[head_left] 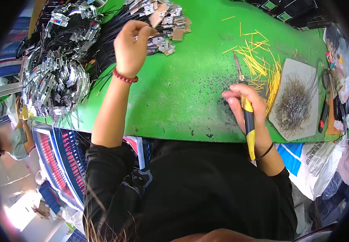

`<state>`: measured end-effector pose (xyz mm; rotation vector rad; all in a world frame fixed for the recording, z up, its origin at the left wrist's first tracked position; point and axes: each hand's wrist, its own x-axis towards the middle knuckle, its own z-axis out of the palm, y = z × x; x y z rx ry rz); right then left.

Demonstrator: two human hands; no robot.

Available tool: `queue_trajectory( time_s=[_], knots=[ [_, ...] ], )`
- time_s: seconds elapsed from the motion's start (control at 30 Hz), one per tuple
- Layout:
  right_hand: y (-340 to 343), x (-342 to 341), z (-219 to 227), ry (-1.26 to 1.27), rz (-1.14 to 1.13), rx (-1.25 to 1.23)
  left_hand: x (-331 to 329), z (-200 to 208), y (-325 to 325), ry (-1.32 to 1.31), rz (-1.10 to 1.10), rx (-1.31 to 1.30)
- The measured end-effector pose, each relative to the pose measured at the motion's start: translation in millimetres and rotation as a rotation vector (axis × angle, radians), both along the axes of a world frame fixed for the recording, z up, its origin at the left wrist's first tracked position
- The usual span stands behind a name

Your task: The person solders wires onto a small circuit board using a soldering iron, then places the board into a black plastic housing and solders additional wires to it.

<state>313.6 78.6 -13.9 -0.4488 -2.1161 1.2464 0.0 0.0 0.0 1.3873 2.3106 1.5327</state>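
Soldering iron [249, 123] in your right hand [257, 108], tip pointing away from you

Your right fingers are wrapped around the front of the iron's handle, over the right part of the green tabletop [170, 101]. The handle is yellow at the front, black through the middle and yellow again behind, narrowing to a ribbed end above your wrist, near a black band [268, 151]. Ahead of your grip come a metallic collar and a slim, dark, brownish tip [238, 66], angled slightly left beside the scattered thin yellow strips [259, 66]. You can't tell from here whether the tip touches the surface. To the iron's right lies a grey slab [303, 71] with a dark, crusty patch.

Your left hand [131, 50], with a red beaded bracelet [125, 76], has bent fingers, thumb and forefinger close together, by a heap of small metal parts with tan pieces [168, 24]; whether they pinch anything, you cannot tell
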Motion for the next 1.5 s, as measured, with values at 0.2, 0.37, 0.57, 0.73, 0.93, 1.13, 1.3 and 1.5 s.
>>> queue_trajectory(
  time_s=[0.2, 0.37, 0.57, 0.73, 0.93, 1.13, 1.3, 1.5],
  knots=[
    [-5, 4, 0, 0.024, -0.011, -0.014, -27, 74, -6, -0.089, -0.045, 0.579],
    [-11, 7, 2, 0.031, -0.020, -0.026, -58, 109, -20, -0.423, -0.144, 0.819],
    [-15, 14, -1, 0.022, -0.055, -0.127, -37, 132, -10, -0.364, -0.349, 0.605],
    [-17, 18, 4, 0.072, -0.047, -0.133, -14, 157, 26, -0.403, -0.377, 0.456],
    [-12, 23, 26, 0.257, -0.163, -0.385, 108, 107, 5, 0.703, -0.684, 0.205],
    [-9, 30, 17, 0.193, -0.105, -0.519, 145, 32, -16, 0.499, -0.656, 0.128],
    [-14, 29, 12, 0.092, -0.152, -0.406, 157, 15, -23, 0.181, -0.585, 0.043],
    [-4, 37, -12, 0.101, -0.164, 0.245, 142, 1, -38, -0.054, -0.524, -0.172]
  ],
)
